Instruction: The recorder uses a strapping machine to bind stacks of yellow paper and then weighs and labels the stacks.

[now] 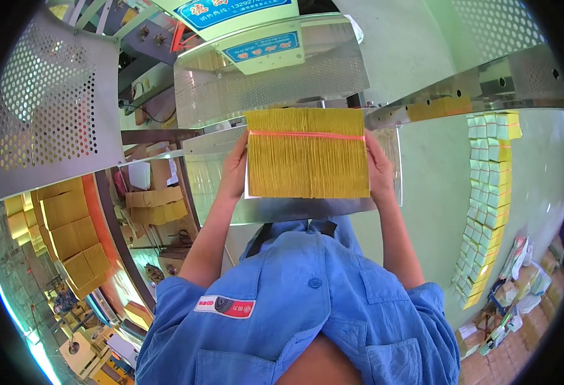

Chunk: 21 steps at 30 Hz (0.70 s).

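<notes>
A thick bundle of yellow paper pieces [307,167], packed on edge in two side-by-side rows, is held level in front of my body. Across its upper part runs a pink band [307,135]. My left hand [235,168] is closed against the bundle's left end, and my right hand [379,168] presses on the right end. Most of the fingers are hidden behind and under the paper. A white edge shows along the bundle's lower left. Beneath it lies a shiny metal tray [214,192] of the machine.
Beyond the bundle stands a machine with a clear perforated cover [269,83]. Perforated metal panels [57,90] rise at left and upper right. Long rows of banded bundles [487,205] line the right floor. Brown-yellow stacks [70,224] lie at left, with cluttered bags [513,295] lower right.
</notes>
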Available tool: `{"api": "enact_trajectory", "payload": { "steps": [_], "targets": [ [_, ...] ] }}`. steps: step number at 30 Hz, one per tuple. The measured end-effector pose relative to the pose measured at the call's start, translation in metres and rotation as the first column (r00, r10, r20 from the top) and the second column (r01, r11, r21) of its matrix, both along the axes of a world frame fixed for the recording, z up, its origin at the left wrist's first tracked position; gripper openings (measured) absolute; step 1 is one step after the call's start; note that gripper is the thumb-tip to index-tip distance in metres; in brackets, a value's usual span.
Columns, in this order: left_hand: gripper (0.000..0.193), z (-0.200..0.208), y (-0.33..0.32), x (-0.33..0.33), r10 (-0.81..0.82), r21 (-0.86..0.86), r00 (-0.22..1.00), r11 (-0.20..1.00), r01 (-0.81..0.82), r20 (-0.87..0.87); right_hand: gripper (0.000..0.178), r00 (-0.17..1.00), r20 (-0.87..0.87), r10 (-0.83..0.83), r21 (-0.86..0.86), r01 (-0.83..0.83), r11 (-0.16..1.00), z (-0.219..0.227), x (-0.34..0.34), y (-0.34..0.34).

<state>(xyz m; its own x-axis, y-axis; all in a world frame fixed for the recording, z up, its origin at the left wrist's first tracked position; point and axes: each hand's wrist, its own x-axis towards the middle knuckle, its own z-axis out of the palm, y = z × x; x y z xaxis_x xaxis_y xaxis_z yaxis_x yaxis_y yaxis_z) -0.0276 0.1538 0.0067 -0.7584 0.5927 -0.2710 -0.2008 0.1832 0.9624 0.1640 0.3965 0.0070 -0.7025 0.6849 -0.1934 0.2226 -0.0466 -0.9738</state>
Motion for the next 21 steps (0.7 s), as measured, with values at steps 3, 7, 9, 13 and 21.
{"api": "enact_trajectory", "payload": {
  "steps": [3,7,9,13,21],
  "targets": [
    [0.055,0.007,0.005,-0.009,-0.045,0.025,0.996,0.999,0.047,-0.074,0.031,0.998,-0.017,0.055,0.034,-0.054,0.998,0.006,-0.007,0.011],
    [0.056,0.022,0.013,-0.020,-0.155,-0.092,0.964,0.986,0.138,-0.217,0.029,0.986,0.112,0.121,0.202,-0.142,0.969,0.023,-0.015,0.019],
    [0.054,0.023,0.013,-0.029,-0.189,-0.151,0.959,0.976,0.159,-0.212,0.027,0.972,0.195,0.130,0.229,-0.175,0.958,0.028,-0.019,0.024],
    [0.046,0.012,0.023,-0.048,-0.167,-0.163,0.968,0.977,0.137,-0.186,0.020,0.930,0.317,0.184,0.274,-0.276,0.921,0.030,-0.021,0.030],
    [0.031,0.007,0.024,-0.002,0.193,0.014,0.975,0.981,-0.196,0.108,0.021,0.959,0.182,0.217,0.201,-0.252,0.947,0.027,0.002,0.032]
  ]
}}
